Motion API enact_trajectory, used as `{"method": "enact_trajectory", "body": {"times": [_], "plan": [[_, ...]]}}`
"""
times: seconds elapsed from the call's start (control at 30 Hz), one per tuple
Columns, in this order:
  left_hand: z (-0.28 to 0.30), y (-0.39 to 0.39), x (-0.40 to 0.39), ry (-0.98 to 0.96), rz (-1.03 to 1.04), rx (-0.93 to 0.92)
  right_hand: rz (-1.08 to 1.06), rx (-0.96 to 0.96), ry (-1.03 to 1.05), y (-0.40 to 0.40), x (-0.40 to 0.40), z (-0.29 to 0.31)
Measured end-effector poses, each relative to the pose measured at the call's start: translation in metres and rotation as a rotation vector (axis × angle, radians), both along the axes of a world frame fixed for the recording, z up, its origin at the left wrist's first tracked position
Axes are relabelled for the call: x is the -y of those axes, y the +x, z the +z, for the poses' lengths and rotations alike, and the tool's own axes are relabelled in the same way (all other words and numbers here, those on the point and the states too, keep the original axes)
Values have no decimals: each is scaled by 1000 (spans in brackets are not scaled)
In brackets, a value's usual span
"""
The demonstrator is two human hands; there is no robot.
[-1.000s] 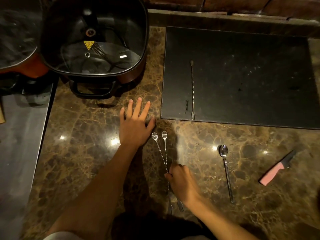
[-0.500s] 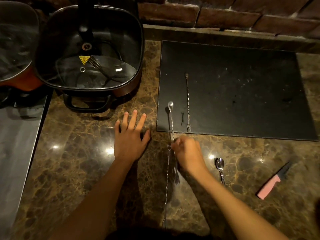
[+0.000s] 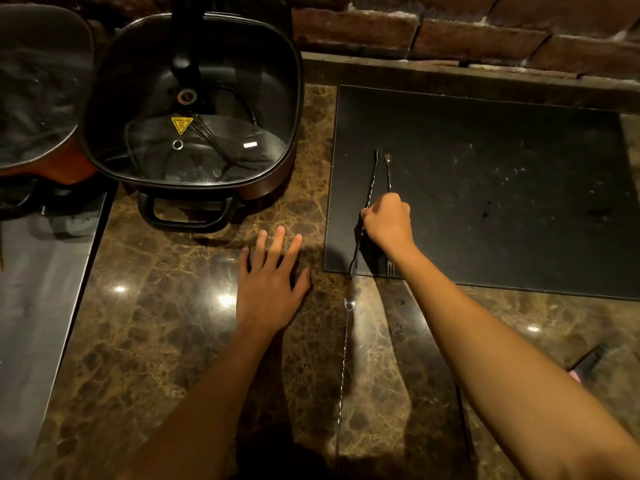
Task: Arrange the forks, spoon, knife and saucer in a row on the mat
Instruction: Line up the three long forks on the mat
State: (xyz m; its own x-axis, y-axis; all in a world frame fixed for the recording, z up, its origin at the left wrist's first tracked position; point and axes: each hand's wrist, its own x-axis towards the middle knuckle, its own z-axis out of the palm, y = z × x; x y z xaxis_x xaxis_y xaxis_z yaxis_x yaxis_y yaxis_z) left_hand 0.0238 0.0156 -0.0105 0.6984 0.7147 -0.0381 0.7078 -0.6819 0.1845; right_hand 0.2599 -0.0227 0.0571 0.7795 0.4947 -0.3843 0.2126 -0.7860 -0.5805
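A black mat lies on the marble counter at the right. My right hand is shut on a long twisted fork, held slanted over the mat's left part with its lower end at the mat's front edge. Just right of it a second fork lies on the mat, its middle hidden by my hand. A third long fork lies on the counter below the mat. The knife with a pink handle peeks out behind my right forearm. My left hand rests flat on the counter, fingers spread. I see no spoon or saucer.
A square electric pot with a glass lid stands at the back left, its handle toward me. Another lidded pan sits further left. A steel surface borders the counter's left side. A brick wall runs behind.
My right hand picked one fork from the pair on the counter and carried it up onto the mat beside the first fork. The other fork stayed on the counter. My left hand stayed put.
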Motion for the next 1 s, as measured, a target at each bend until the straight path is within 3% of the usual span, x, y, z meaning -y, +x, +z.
{"method": "enact_trajectory", "body": {"times": [0.77, 0.9, 1.0], "plan": [[-1, 0, 0, -11, 13, 11, 81, 54, -61, -10, 7, 3], [-2, 0, 0, -15, 16, 7, 63, 54, -3, -31, 40, 10], [-2, -1, 0, -15, 10, 10, 162, -76, -49, -76, 92, 6]]}}
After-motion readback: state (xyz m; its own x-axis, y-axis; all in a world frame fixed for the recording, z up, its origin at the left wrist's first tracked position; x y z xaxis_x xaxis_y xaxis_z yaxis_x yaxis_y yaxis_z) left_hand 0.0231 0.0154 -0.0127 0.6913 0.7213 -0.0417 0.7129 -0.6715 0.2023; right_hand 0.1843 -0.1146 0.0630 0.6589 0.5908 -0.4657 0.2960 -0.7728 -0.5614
